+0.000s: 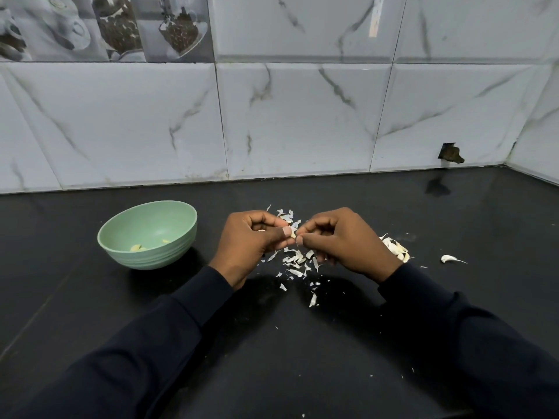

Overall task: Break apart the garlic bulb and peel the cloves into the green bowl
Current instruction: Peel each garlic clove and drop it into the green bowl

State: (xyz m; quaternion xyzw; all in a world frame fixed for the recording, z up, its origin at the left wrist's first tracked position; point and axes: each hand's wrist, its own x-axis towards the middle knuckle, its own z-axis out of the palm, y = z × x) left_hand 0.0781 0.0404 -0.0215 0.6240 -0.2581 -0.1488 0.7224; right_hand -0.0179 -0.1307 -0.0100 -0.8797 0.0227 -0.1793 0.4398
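Bowl (145,259): green, upright on the black counter (302,343), left of the hands and near enough for a short drop. Peeled cloves (136,247): two or three on its floor, so the task looks partly done. Left hand (251,240): fingers curled, thumb and forefinger clamped on one clove (292,232), held above the counter; judged to be the steadying grip. Clove: small, pale, between both hands' fingertips, largely hidden; how much skin remains cannot be told. Skins (298,261): white flakes scattered on the counter directly beneath and behind the hands, likely because peeling happens over that spot. Right hand (344,237): fingers curled, tips pinched at the clove's other end, apparently nipping skin to pull it away. Heap (396,249): whitish cloves and husk just right of the right hand, partly hidden by it, within easy reach as the supply. Stray clove (450,259): unpeeled, tailed, lying alone further right. No whole bulb shows.
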